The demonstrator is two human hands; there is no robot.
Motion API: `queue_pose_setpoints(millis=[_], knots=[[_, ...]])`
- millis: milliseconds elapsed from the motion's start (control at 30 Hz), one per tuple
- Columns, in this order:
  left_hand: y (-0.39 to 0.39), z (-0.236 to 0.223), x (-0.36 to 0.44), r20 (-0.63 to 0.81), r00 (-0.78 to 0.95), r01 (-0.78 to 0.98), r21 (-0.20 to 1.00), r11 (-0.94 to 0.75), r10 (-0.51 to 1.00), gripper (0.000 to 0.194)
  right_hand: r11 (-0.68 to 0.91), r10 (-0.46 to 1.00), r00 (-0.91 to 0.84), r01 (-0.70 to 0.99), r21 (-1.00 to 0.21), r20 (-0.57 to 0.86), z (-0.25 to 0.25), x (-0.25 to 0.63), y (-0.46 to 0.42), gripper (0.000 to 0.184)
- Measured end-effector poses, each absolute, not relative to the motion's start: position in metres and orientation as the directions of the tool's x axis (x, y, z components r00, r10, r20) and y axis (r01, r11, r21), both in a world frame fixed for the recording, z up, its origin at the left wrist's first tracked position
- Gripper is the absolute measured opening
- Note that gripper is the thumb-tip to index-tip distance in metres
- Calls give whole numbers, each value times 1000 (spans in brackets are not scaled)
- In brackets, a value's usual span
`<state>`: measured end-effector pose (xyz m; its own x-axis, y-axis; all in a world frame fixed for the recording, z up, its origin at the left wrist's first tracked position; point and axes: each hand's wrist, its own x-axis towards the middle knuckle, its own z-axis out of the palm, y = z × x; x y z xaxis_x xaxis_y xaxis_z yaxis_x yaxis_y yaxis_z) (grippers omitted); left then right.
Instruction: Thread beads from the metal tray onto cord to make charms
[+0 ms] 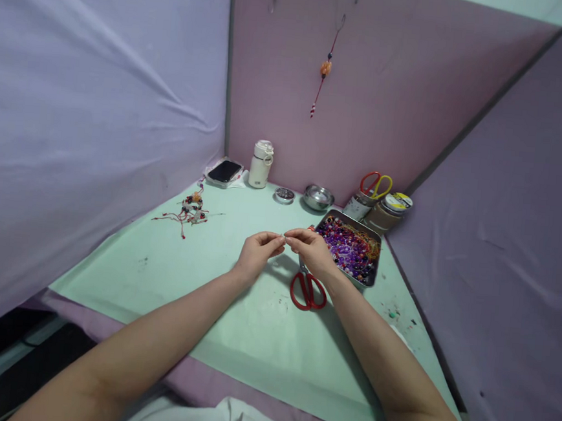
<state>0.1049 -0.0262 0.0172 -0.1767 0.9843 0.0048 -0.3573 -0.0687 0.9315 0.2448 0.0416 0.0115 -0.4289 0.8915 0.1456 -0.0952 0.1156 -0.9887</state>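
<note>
My left hand and my right hand meet above the middle of the table, both with fingertips pinched. Between them is something tiny and pale, too small to name. Under my right wrist lie red-handled scissors, their blades partly hidden by the hand. Just beyond the right hand stands a metal tray full of purple, red and dark beads. A beaded red cord with an orange bead hangs on the back wall.
Several beaded cords lie in a heap at left. Along the back are a phone, a white bottle, a small round tin, a metal bowl, a can holding red-and-yellow-handled scissors, and a lidded jar. Fabric walls enclose the table.
</note>
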Motion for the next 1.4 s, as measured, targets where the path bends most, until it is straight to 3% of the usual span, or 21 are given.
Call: queue_pose_setpoints(millis=[200, 567, 667, 833, 967, 1167, 1400], knots=[[-26, 18, 105, -7, -177, -402, 913, -66, 984, 27, 135, 903, -404, -57, -989, 147, 13, 245, 40, 26], [-21, 6, 103, 104, -175, -235, 961, -144, 979, 27, 165, 922, -354, -5, -986, 156, 25, 239, 27, 27], [-21, 3, 103, 116, -172, -217, 964, -153, 978, 26, 226, 918, -343, 37, -973, 200, 30, 239, 24, 25], [-22, 5, 104, 176, -173, -143, 969, -202, 969, 25, 452, 849, -350, 91, -887, 397, 40, 241, 21, 17], [-24, 11, 105, 214, -152, -143, 961, -236, 965, 32, 511, 821, -371, 138, -848, 434, 44, 243, 20, 15], [-26, 13, 104, 178, -104, -153, 969, -193, 979, 33, 512, 810, -397, 122, -850, 431, 41, 244, 22, 16], [-26, 12, 106, 62, -66, -325, 942, -80, 996, 34, 453, 848, -363, 120, -883, 386, 36, 243, 23, 18]])
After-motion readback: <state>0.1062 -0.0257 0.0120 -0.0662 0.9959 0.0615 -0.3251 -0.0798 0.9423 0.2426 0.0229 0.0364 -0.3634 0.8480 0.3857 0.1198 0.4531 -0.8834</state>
